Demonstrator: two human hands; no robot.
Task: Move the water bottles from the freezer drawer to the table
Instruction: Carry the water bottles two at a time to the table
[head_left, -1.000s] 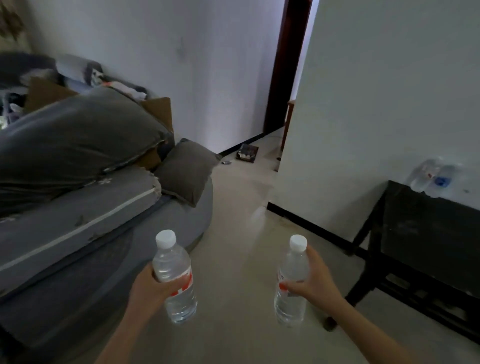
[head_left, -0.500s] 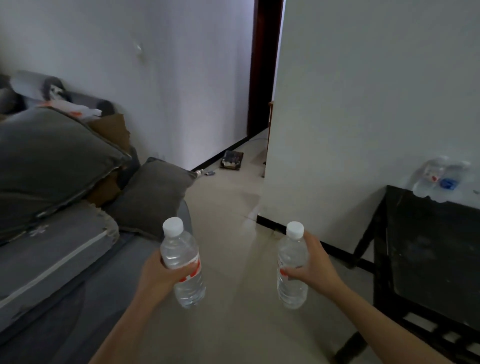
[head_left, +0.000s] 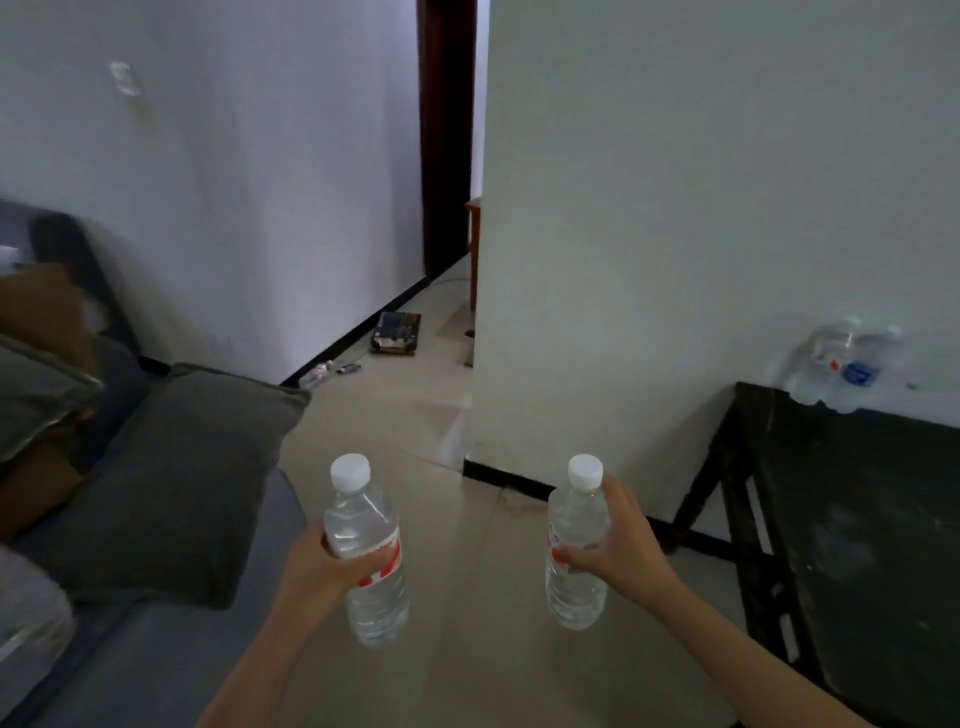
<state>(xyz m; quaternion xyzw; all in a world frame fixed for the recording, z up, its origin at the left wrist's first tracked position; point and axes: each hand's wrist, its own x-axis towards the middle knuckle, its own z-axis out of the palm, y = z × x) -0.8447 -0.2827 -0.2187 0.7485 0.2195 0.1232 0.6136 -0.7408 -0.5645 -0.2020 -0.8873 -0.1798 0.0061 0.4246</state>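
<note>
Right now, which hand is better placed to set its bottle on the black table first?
Right hand: it holds its bottle on the side nearest the black table; the left hand is by the sofa.

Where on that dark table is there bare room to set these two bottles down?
The dark table is bare across its near and middle top, from its left edge inward. Only the far edge against the white wall is crowded, where the bottles already there stand.

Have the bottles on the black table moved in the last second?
No. The two bottles sit at the black table's far corner against the wall as before; only the head camera has turned toward them.
</note>
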